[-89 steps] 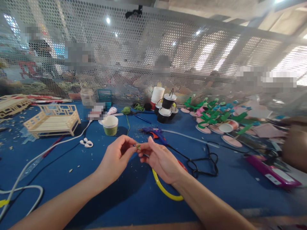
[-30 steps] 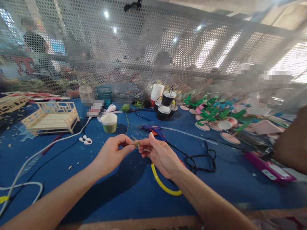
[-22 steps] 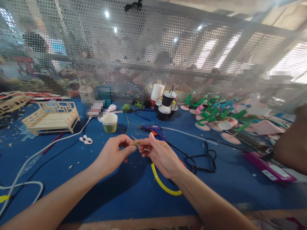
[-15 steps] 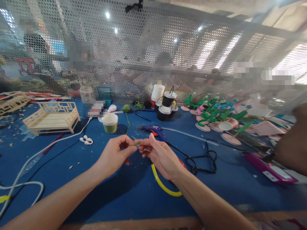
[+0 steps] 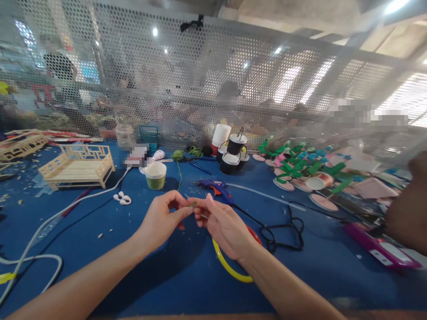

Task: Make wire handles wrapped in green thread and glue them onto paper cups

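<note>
My left hand [image 5: 163,220] and my right hand [image 5: 224,225] meet fingertip to fingertip above the blue table [image 5: 150,275]. Both pinch a tiny green piece [image 5: 192,204] on a thin stick between thumbs and forefingers. A yellow and red ring [image 5: 230,264] lies on the table under my right wrist. A blue glue gun [image 5: 215,186] lies just beyond my fingers, its black cord [image 5: 283,231] looping to the right.
A wooden miniature bench [image 5: 78,166] stands at the left, a green cup [image 5: 155,175] behind my hands, black cups [image 5: 233,153] and green paper flowers [image 5: 300,166] at the back. White cable [image 5: 40,231] crosses the left. A perforated screen [image 5: 200,89] walls the far edge. Another person's arm [image 5: 408,213] is at the right.
My hands stay pinched together on the small green piece with only slight finger shifts. The view has tilted a little, so everything sits slightly lower in frame.
</note>
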